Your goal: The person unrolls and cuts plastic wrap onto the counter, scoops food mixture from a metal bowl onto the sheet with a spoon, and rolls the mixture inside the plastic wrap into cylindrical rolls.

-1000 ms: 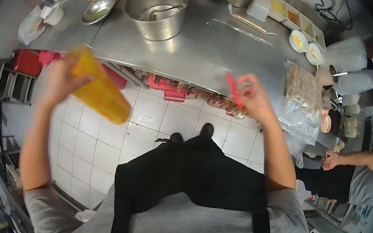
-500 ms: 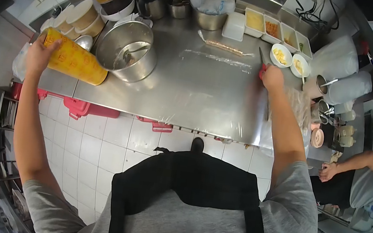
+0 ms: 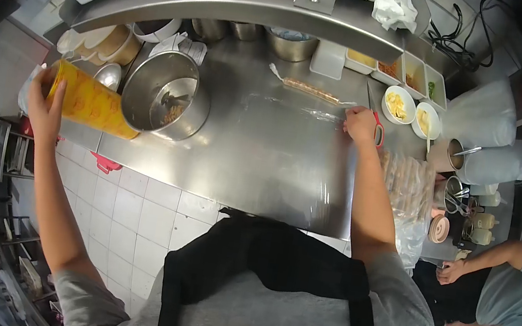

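My left hand [image 3: 49, 100] is wrapped round the outer end of a large yellow roll [image 3: 93, 99] with reddish print, tilted over the counter's left edge. A deep steel pot [image 3: 197, 117] with a utensil and some brown food inside stands against the roll's other end. Clear plastic film [image 3: 321, 114] lies along the steel counter, its creases catching the light. At the film's right end, my right hand [image 3: 361, 125] has its fingers closed on it. Scissors [image 3: 379, 131] with red handles lie just right of that hand. Beyond the film is a long twisted plastic-wrapped roll of brown filling [image 3: 311, 90].
Two white bowls [image 3: 400, 104] of yellow pieces and several ingredient tubs [image 3: 414, 71] stand at the back right. Packed plastic bags [image 3: 401, 189] lie by my right forearm. An overhead steel shelf [image 3: 243, 7] crosses the back. Another person [image 3: 498, 276] stands at right.
My right hand has let go of the scissors, which now lie on the counter, and has moved slightly left to the film. My left hand still holds the yellow roll. The view has shifted.
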`<state>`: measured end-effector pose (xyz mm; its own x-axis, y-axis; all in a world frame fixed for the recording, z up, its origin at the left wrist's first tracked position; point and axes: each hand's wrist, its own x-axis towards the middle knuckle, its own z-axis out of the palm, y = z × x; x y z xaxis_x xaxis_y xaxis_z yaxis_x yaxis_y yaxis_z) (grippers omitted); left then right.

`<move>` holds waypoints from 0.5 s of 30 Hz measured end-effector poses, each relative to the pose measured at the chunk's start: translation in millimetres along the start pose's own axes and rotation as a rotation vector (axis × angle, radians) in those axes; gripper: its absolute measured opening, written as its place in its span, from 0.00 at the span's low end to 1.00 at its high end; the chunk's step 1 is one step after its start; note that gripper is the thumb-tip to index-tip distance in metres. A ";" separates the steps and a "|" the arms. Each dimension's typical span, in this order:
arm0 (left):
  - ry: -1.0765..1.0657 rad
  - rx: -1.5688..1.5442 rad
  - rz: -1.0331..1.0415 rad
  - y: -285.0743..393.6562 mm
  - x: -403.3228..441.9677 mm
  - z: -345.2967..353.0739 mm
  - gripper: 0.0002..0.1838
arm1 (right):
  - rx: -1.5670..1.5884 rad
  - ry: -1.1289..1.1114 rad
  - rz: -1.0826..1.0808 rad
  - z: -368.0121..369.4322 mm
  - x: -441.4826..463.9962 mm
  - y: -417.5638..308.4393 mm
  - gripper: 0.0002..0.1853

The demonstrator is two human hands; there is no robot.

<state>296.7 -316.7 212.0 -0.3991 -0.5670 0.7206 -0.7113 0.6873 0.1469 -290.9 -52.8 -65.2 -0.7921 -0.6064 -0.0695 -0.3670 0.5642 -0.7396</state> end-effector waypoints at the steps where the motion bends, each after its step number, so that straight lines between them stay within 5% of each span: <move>1: 0.028 -0.039 -0.007 0.5 -7.7 0.8 0.23 | 0.049 -0.027 0.075 -5.7 -5.4 -15.6 0.13; 2: 0.052 -0.080 -0.013 2.2 -14.9 -0.5 0.22 | 0.098 -0.055 0.154 -7.5 -8.7 -24.3 0.13; 4: 0.328 0.330 0.184 47.8 -30.6 2.9 0.22 | 0.143 0.044 0.087 14.6 11.8 -0.4 0.13; 6: 0.448 0.028 0.339 92.2 -61.2 33.7 0.15 | 0.224 0.115 0.053 26.3 13.4 6.2 0.14; 7: 0.273 -0.447 0.211 131.1 -93.3 66.4 0.13 | 0.273 0.131 0.039 25.2 6.4 -4.1 0.14; 9: -0.243 -0.655 0.200 235.0 -109.0 107.9 0.14 | 0.279 0.112 -0.035 21.5 8.3 -10.7 0.15; 10: -0.531 -1.158 -0.281 275.5 -119.2 142.5 0.19 | 0.240 0.074 -0.088 22.1 11.3 -10.1 0.16; 11: -0.659 -1.263 -0.442 290.1 -124.3 184.0 0.22 | 0.203 0.038 -0.142 22.4 14.6 -10.4 0.17; 12: -0.634 -1.131 -0.488 292.3 -133.1 236.7 0.24 | 0.142 -0.105 -0.116 1.6 -1.2 -39.0 0.21; 14: -0.543 -0.702 -0.463 292.7 -113.7 296.8 0.23 | -0.011 -0.027 -0.224 4.7 -11.6 -43.1 0.23; 15: -0.482 -0.734 -0.451 290.2 -107.3 320.2 0.22 | -0.088 0.011 -0.279 5.9 -16.1 -45.2 0.24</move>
<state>-52.2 -201.8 -39.6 -0.4876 -0.8574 0.1645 -0.3840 0.3799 0.8416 -258.7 -71.8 -34.5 -0.6598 -0.7391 0.1360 -0.6118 0.4232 -0.6683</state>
